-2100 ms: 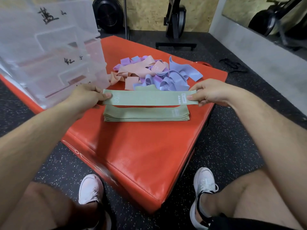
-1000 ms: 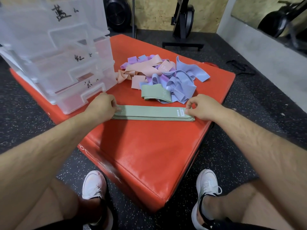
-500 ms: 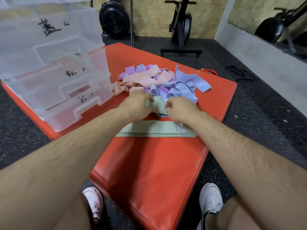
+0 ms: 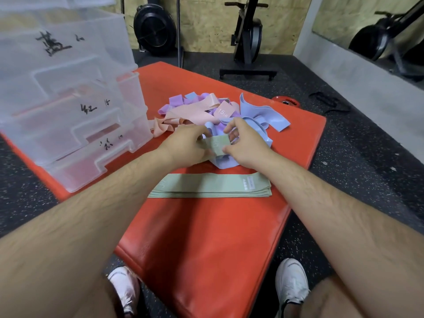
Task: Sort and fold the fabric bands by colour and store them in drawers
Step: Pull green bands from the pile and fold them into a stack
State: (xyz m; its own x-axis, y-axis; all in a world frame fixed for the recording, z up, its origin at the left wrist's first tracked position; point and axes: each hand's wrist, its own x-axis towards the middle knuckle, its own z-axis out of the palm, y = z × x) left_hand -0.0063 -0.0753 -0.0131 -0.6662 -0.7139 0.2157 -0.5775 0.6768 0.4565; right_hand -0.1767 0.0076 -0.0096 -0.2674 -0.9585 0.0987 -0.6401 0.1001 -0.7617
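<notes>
Closest to us are our two white shoes (image 4: 291, 281) on the dark floor. The red mat (image 4: 206, 237) starts between them. On the mat, near us, lies a green stack (image 4: 211, 185). It is a few green bands laid flat, one on top of the other, with neat edges. That part looks done, but the stack is not in a drawer yet.

Just behind the stack are our hands. Our left hand (image 4: 185, 145) and our right hand (image 4: 245, 145) are close together. Both pinch one more green band (image 4: 216, 144) with curled fingers. It is bunched up small between them, at the near edge of the pile (image 4: 199, 112). We think we are picking this one out, to make it flat and add it to the stack.

The pile is a jumble of pink, purple and blue bands, all mixed up and not folded. So most of the work is left: three more colours to sort and fold.

To the left stand the clear drawers (image 4: 68, 111), with black writing on the fronts. We can see three, and they look shut. We cannot tell if anything is inside. Far back, a bike (image 4: 249, 35) stands by the wall.
</notes>
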